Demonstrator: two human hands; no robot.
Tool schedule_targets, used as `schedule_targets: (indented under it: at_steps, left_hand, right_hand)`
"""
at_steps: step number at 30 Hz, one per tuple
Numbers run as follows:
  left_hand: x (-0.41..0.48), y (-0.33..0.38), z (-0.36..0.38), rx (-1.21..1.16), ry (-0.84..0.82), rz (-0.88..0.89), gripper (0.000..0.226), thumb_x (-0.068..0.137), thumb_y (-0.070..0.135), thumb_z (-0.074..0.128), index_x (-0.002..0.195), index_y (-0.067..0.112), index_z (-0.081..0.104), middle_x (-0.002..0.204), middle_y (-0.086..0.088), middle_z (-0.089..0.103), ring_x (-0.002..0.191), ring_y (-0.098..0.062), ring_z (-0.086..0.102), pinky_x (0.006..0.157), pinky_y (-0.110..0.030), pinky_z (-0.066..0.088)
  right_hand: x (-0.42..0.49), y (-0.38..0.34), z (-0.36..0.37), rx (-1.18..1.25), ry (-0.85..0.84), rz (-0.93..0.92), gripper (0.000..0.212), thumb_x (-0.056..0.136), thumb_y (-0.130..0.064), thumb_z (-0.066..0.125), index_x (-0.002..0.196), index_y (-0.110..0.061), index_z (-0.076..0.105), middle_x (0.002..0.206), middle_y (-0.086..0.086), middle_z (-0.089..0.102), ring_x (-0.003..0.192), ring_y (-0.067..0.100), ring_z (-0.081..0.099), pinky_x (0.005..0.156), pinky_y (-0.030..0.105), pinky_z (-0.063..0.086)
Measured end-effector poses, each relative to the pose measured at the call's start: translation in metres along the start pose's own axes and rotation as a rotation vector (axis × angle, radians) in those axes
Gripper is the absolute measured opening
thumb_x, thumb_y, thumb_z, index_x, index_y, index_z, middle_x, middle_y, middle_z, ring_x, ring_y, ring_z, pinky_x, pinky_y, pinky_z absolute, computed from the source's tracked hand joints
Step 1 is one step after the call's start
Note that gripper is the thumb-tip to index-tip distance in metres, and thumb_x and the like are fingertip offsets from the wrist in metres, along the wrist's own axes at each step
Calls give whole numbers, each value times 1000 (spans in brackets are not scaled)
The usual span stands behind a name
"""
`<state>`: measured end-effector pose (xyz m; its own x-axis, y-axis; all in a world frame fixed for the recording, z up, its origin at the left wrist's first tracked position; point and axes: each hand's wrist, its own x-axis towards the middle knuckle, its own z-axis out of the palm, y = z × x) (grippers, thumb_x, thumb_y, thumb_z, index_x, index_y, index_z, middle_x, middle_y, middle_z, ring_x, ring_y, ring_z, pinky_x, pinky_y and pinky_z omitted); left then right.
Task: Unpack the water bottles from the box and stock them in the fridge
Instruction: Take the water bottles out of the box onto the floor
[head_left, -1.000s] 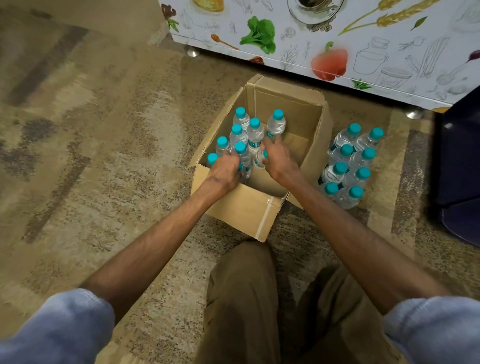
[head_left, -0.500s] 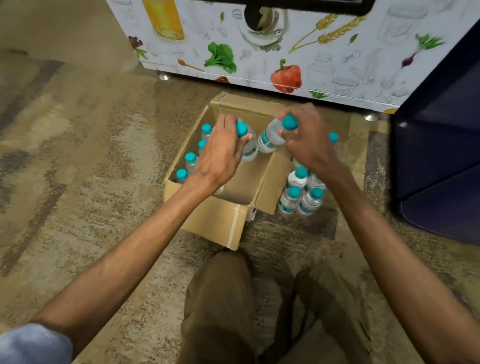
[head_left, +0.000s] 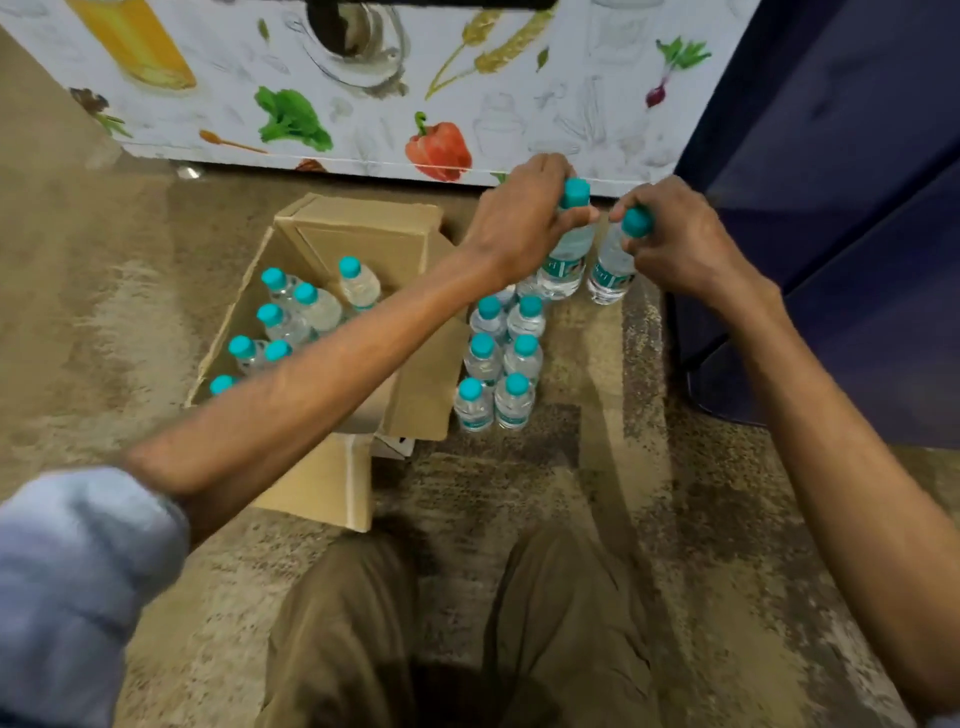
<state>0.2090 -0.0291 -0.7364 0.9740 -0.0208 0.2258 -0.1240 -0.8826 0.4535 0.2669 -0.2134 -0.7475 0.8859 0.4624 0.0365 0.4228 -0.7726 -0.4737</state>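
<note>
You wear a light blue shirt. Its left sleeve (head_left: 78, 571) sits bunched in soft folds near the elbow and looks blurred. Past it your left forearm (head_left: 311, 384) is uncovered, and so is your right forearm (head_left: 841, 467). Your left hand (head_left: 519, 218) and right hand (head_left: 680, 244) are bare. Your trousers (head_left: 343, 634) are olive-brown cloth, loosely creased over both legs and darker in the shadowed gap between them.
</note>
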Motion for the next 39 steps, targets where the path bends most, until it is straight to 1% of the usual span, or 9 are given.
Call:
schedule_targets:
  at_steps: [5, 11, 16, 21, 27, 31, 34, 36, 39]
  left_hand:
    - [26, -6, 61, 149, -116, -3, 47, 91, 48, 57, 119, 12, 51, 120, -7, 56, 112, -24, 48, 83, -37, 42]
    - [31, -25, 117, 276, -217, -40, 54, 91, 49, 56, 127, 9, 51, 121, -10, 59, 124, -27, 40, 96, -43, 42]
    - [27, -37, 145, 380, -208, -68, 49, 93, 49, 52, 124, 11, 54, 127, -8, 57, 129, -25, 36, 105, -42, 31]
    - [26, -42, 154, 439, -165, -100, 50, 94, 50, 50, 124, 10, 54, 130, -8, 53, 131, -25, 35, 106, -42, 29]
    - [32, -36, 157, 505, -166, -168, 60, 95, 56, 43, 129, 8, 50, 133, -9, 47, 131, -24, 34, 104, -40, 30]
    - [30, -32, 155, 468, -193, -178, 59, 96, 57, 40, 128, 9, 50, 133, -8, 46, 129, -24, 34, 104, -42, 28]
    - [20, -37, 149, 377, -126, -165, 48, 100, 50, 32, 124, 13, 51, 128, -6, 47, 122, -23, 38, 98, -40, 31]
    - [10, -42, 142, 318, -63, -170, 41, 103, 41, 29, 122, 13, 51, 126, -6, 48, 118, -22, 40, 95, -40, 32]
    - [-4, -53, 127, 291, -18, -193, 36, 103, 34, 29, 121, 12, 51, 126, -8, 49, 118, -24, 41, 95, -42, 34]
  right_hand:
    - [16, 49, 32, -46, -110, 46, 28, 76, 0, 59, 96, -21, 58, 102, 6, 51, 89, 23, 54, 72, 26, 36]
    - [27, 83, 63, -88, -241, 78, 34, 77, 3, 59, 104, -17, 61, 117, 12, 50, 109, 28, 51, 87, 28, 37]
    - [35, 88, 83, -43, -285, 59, 34, 75, 4, 61, 97, -22, 57, 115, 9, 48, 105, 23, 49, 81, 26, 37]
    - [43, 86, 92, 15, -229, 61, 34, 77, 6, 61, 99, -20, 60, 118, 8, 52, 97, 18, 50, 76, 30, 42]
    - [38, 88, 95, 23, -174, 22, 47, 74, 9, 63, 112, -16, 55, 119, 7, 52, 110, 23, 46, 85, 35, 44]
    - [30, 86, 100, 9, -105, -11, 44, 72, 5, 67, 105, -23, 56, 114, 1, 55, 105, 22, 44, 84, 41, 47]
    - [22, 78, 99, -41, -46, -28, 48, 73, 2, 65, 115, -19, 54, 123, 5, 52, 113, 24, 43, 83, 33, 38]
    - [17, 67, 96, -41, 20, -42, 45, 75, -1, 60, 118, -15, 54, 126, 8, 51, 117, 27, 42, 85, 35, 35]
    - [14, 46, 98, -1, 123, -94, 31, 78, -16, 57, 109, -17, 58, 115, 7, 55, 109, 28, 48, 85, 40, 40]
